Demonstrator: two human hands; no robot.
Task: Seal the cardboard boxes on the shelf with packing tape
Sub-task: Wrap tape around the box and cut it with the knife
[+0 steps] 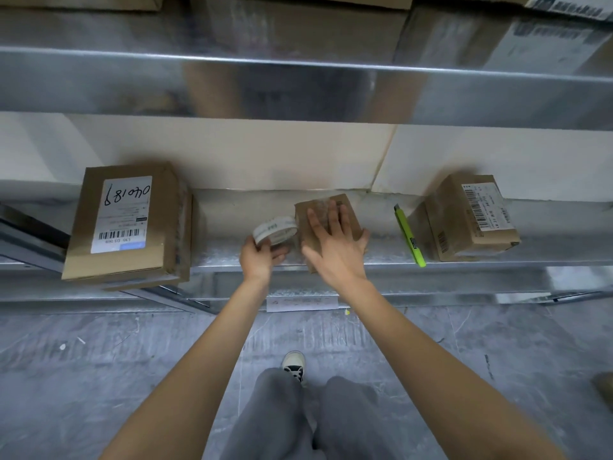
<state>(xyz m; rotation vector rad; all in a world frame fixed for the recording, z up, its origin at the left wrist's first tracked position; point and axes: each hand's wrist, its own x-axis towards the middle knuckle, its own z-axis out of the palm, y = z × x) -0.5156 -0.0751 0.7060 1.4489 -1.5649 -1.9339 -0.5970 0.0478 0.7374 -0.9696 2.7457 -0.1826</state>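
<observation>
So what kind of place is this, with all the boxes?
Probably a warehouse or stockroom. Metal shelves hold cardboard boxes with barcode shipping labels, and the person's left hand holds a roll of packing tape beside a small box.

A warehouse stockroom aisle.
Galvanised metal shelving (431, 257) holds labelled, barcoded cardboard parcels (126, 224), more cartons (298, 31) sit on the tier above, over a bare concrete floor (99, 376).
</observation>
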